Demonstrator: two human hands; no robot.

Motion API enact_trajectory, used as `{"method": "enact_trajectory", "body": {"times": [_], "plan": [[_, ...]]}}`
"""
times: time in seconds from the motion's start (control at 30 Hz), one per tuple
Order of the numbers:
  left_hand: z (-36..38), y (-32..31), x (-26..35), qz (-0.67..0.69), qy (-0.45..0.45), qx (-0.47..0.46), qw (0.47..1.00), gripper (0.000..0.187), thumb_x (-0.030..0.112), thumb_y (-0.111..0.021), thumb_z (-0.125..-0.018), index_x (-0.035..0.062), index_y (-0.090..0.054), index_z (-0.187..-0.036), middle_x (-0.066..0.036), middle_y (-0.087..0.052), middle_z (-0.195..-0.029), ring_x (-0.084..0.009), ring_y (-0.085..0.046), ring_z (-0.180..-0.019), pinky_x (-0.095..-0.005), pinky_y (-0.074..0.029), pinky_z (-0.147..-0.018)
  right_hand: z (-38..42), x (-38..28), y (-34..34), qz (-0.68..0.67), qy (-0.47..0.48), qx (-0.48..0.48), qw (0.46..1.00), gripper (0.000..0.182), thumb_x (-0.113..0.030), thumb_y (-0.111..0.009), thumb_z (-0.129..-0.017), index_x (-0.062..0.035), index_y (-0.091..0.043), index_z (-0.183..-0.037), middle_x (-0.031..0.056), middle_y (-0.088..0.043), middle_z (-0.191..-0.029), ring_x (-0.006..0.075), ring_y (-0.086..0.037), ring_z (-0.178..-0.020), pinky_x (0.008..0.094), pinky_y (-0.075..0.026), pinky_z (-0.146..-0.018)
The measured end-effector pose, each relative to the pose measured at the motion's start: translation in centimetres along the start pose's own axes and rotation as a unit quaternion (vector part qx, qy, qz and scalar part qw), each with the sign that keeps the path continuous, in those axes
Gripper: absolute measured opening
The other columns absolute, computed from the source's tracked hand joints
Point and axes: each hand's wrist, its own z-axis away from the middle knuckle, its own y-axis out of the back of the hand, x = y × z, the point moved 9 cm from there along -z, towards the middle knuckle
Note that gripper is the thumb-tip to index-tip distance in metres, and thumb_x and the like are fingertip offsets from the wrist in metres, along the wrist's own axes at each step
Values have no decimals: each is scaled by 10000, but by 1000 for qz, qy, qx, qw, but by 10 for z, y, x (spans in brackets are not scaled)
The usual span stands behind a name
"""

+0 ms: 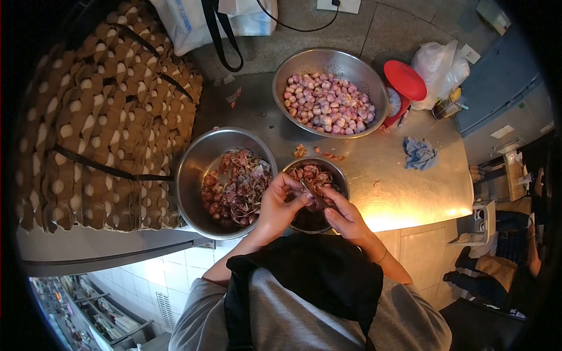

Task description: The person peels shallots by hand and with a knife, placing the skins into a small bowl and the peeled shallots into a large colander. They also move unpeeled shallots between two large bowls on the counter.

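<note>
My two hands meet over a small metal bowl (345,186) that holds reddish-brown skins. In the fingertips of my left hand (280,206) is a small shallot, mostly hidden by the fingers. My right hand (346,217) is closed on a thin, dark tool that looks like a small knife (318,199), its tip against the left fingers. Left of the hands stands a larger steel bowl (186,202) with unpeeled shallots (219,207) and dry stalks. Farther back, a steel colander (281,67) holds many peeled pink shallots (331,105).
Stacked egg trays (111,128) rise at the left. Behind the colander's right side are a red kitchen scale (405,82) and a white plastic bag (442,67). A blue cloth (420,153) lies on the steel table (404,196). Another person (497,266) is at the far right.
</note>
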Motion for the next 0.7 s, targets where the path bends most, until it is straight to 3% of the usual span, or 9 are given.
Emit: {"method": "enact_trajectory", "body": {"times": [0.13,0.23,0.37,0.57,0.7], "plan": [[2,0,1,-51,-10,13,999,184,-30,-577,-789,31,-442,-898,-52,-544,-835,-96,-541,-801,-228,-466,-694,1,0,0,13,3,-2,1000,443,-136,-485,-877,23,-348,-1267,129,-442,-1229,197,-385,-1168,304,-259,-987],[4,-6,-3,30,47,2,998,150,-31,-554,-806,24,-446,-895,-54,-545,-840,-97,-542,-798,-227,-466,-695,2,0,1,14,-7,-6,1000,437,-133,-480,-880,21,-348,-1268,123,-439,-1230,196,-387,-1165,305,-261,-986],[5,-12,-5,47,57,-24,997,120,-25,-530,-825,20,-449,-902,-55,-549,-841,-103,-546,-785,-236,-468,-699,1,-7,1,17,29,-2,999,421,-122,-472,-883,21,-344,-1258,116,-457,-1197,191,-421,-1126,304,-291,-966],[5,-15,-13,42,63,-36,996,102,9,-518,-845,20,-455,-925,-59,-550,-848,-111,-549,-774,-241,-471,-702,-5,-6,-5,-109,19,-26,993,380,-104,-458,-887,-9,-311,-1225,98,-497,-1093,138,-490,-980,260,-376,-855],[6,-15,-12,18,81,-59,995,95,39,-510,-859,20,-455,-934,-56,-545,-861,-109,-551,-771,-246,-483,-697,-5,4,-8,-171,-36,-61,983,372,-105,-444,-892,-22,-301,-1226,97,-488,-1114,131,-495,-951,246,-388,-825]]}}
